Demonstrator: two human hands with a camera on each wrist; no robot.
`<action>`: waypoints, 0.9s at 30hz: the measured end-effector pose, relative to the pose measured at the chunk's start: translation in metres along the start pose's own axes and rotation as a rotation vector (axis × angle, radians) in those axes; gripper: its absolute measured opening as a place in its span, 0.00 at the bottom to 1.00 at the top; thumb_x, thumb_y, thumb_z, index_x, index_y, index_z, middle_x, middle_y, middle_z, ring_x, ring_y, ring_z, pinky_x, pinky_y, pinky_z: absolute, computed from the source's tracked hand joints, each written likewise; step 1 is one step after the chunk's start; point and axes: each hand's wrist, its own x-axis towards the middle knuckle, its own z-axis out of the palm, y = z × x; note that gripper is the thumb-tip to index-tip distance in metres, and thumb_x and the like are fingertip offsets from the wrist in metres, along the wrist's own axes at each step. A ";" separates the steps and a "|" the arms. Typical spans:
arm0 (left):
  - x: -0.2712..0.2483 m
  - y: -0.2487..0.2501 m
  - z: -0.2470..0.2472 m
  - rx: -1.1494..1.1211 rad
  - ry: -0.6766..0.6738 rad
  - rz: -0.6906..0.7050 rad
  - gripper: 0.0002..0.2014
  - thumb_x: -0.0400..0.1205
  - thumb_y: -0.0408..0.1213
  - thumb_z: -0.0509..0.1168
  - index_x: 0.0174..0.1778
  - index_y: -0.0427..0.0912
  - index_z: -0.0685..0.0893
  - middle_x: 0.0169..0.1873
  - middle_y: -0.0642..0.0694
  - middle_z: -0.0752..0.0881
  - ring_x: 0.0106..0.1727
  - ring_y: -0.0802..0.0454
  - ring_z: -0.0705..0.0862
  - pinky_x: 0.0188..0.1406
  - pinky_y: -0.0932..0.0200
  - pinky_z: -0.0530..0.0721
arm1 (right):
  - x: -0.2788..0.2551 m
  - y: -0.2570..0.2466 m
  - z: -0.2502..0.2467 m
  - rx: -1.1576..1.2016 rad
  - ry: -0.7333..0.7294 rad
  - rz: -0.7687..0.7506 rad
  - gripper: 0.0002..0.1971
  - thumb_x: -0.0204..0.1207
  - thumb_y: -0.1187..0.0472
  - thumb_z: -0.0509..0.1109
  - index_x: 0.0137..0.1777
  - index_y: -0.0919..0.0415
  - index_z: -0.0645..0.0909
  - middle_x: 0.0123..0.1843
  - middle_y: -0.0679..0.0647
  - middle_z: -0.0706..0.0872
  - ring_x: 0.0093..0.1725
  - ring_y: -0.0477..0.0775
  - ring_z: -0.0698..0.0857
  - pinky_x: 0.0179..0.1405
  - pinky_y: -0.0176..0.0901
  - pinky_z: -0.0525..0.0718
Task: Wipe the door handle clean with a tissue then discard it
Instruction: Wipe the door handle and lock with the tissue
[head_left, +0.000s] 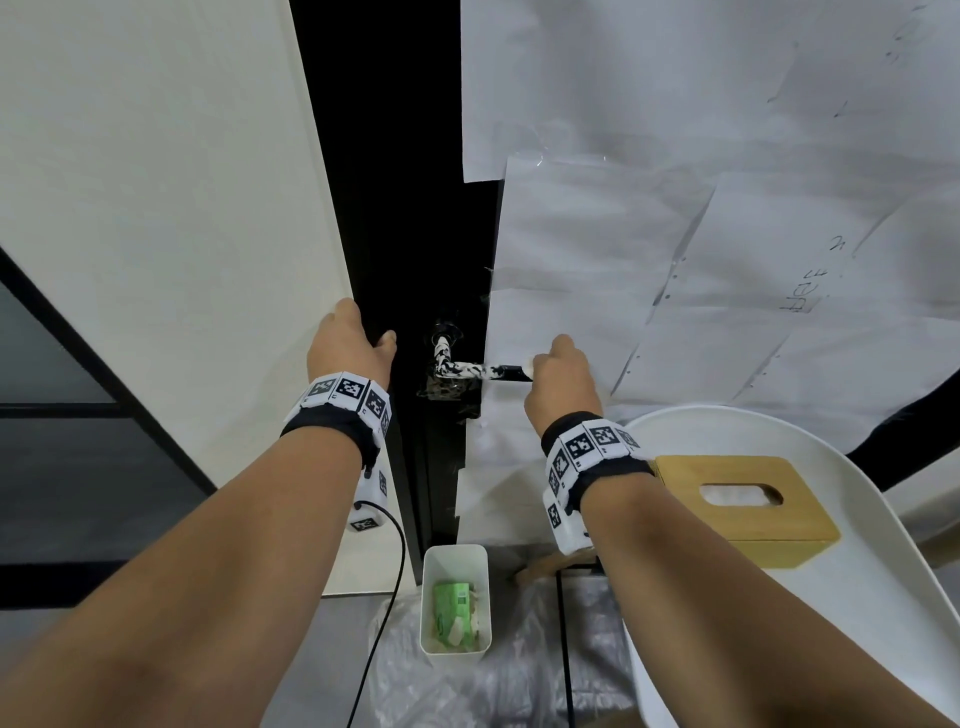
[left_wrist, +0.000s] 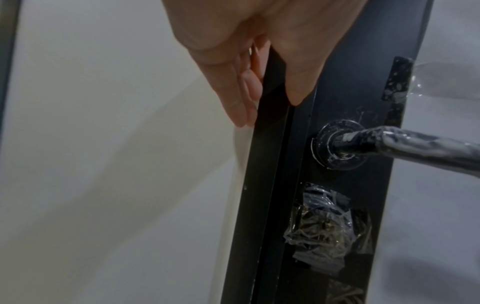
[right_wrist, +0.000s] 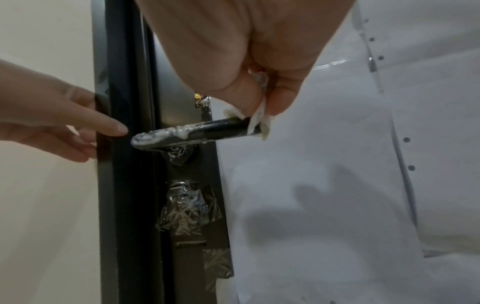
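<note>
The black lever door handle (head_left: 470, 370) is smeared with white paste along the half near its pivot; its free end looks dark and clean (right_wrist: 223, 129). My right hand (head_left: 558, 371) pinches a white tissue (right_wrist: 259, 121) between thumb and fingers (right_wrist: 281, 105) round the handle's free end. My left hand (head_left: 358, 338) lies on the black door edge (left_wrist: 267, 144), fingers (left_wrist: 241, 98) straight on the wall side, thumb on the door face. In the left wrist view the smeared handle (left_wrist: 420, 148) stands out to the right.
A white bin (head_left: 427, 597) with a green packet and used tissues stands on the floor below the handle. A wooden tissue box (head_left: 748, 525) sits on a white round table (head_left: 883, 571) at right. Paper sheets (head_left: 675, 234) cover the door. Clear plastic wraps the lock (right_wrist: 187, 207).
</note>
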 end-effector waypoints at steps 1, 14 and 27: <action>0.000 0.000 0.000 0.000 -0.001 -0.001 0.16 0.79 0.43 0.69 0.43 0.41 0.67 0.38 0.44 0.75 0.37 0.45 0.74 0.35 0.53 0.70 | -0.001 -0.002 0.000 -0.029 0.008 -0.026 0.11 0.71 0.80 0.56 0.45 0.73 0.80 0.59 0.63 0.72 0.54 0.64 0.74 0.40 0.48 0.70; 0.000 -0.002 0.002 -0.006 -0.004 0.000 0.15 0.79 0.43 0.69 0.47 0.38 0.72 0.39 0.44 0.76 0.38 0.45 0.74 0.35 0.53 0.70 | 0.021 -0.001 -0.024 0.734 -0.010 0.157 0.13 0.77 0.69 0.59 0.52 0.58 0.83 0.44 0.56 0.86 0.48 0.60 0.84 0.51 0.49 0.81; 0.004 -0.007 0.007 -0.008 0.016 0.020 0.17 0.78 0.43 0.70 0.42 0.41 0.66 0.37 0.44 0.75 0.36 0.44 0.74 0.34 0.53 0.68 | 0.011 0.014 -0.012 0.276 0.037 0.128 0.17 0.77 0.72 0.60 0.62 0.63 0.82 0.61 0.61 0.75 0.56 0.62 0.81 0.54 0.46 0.82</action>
